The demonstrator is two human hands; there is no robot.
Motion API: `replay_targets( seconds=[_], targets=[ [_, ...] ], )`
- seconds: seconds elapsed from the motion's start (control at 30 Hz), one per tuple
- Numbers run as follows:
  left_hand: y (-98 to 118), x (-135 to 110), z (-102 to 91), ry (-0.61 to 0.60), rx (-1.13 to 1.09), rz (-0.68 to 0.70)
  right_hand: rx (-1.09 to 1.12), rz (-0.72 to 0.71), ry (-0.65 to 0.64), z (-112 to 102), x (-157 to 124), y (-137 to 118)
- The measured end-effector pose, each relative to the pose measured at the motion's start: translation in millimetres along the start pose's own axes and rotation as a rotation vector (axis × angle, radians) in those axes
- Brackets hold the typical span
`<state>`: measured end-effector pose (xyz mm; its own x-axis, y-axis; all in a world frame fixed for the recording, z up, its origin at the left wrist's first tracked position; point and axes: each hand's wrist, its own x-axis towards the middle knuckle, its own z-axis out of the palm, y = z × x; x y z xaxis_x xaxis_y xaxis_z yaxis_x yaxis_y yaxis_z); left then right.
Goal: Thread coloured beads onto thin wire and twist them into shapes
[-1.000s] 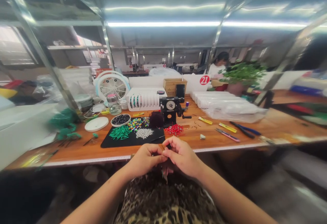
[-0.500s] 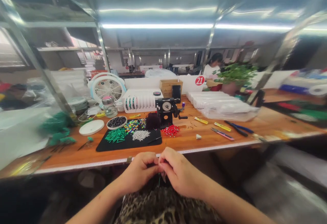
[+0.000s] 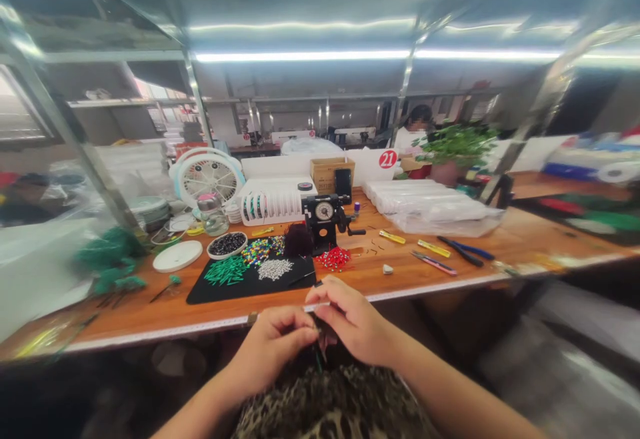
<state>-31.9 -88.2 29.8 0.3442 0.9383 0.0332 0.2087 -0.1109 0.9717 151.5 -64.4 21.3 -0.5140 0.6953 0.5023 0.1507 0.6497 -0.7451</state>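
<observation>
My left hand (image 3: 277,344) is in front of the table edge, above my lap, with thumb and forefinger pinched together. A thin dark-green strand (image 3: 320,359) hangs just below its fingertips; what the pinch itself holds is too small to make out. Close beside it, my right hand (image 3: 356,324) has its fingers curled, and a tiny dark bit shows at its fingertips. Something pale and pinkish dangles between the two hands. Beyond them lies a black mat (image 3: 200,289) bearing green tube-like pieces (image 3: 227,271), silvery-white beads (image 3: 275,269) and multicoloured beads (image 3: 257,252).
A black hand-cranked counter machine (image 3: 325,220) stands behind the mat, near red pieces (image 3: 334,259). Pliers (image 3: 465,251), a pink-handled tool (image 3: 434,263) and yellow-handled tools (image 3: 434,248) lie at right. A dish of black beads (image 3: 227,245), a fan (image 3: 210,175) and wrapped white rolls (image 3: 425,202) surround them.
My hands have moved slightly apart. The right fingers have lifted and loosened from the left fingertips, and more of the pale dangling thing shows. The whole view has shifted a little.
</observation>
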Motion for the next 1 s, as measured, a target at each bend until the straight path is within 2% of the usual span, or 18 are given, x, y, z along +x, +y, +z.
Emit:
replay_targets(
  seconds=[0.07, 0.13, 0.23, 0.33, 0.6, 0.77, 1.0],
  targets=[
    [-4.1, -0.5, 5.1, 0.213, -0.119, 0.018, 0.078, 0.053, 0.029, 2.7, -0.7, 6.0],
    [-8.8, 0.1, 13.1, 0.34, -0.32, -0.015, 0.126, 0.095, 0.036, 7.3, -1.7, 9.8],
    [-14.7, 3.8, 27.0, 0.405, -0.675, -0.117, 0.23, 0.178, 0.089, 15.2, -0.8, 11.2],
    [-17.8, 8.8, 36.7, 0.412, -0.811, -0.115, 0.326, 0.242, 0.144, 21.2, 2.6, 11.6],
    [-26.6, 17.2, 38.1, 0.472, -0.698, -0.024, 0.541, 0.38, 0.167, 24.3, 2.5, 15.8],
    [-27.8, 18.8, 40.8, 0.43, -0.675, 0.01, 0.715, 0.44, 0.156, 27.2, -1.3, 20.6],
    [-26.0, 21.1, 42.3, 0.369, -0.622, 0.025, 0.732, 0.482, 0.228, 31.3, -4.2, 26.2]
  ],
)
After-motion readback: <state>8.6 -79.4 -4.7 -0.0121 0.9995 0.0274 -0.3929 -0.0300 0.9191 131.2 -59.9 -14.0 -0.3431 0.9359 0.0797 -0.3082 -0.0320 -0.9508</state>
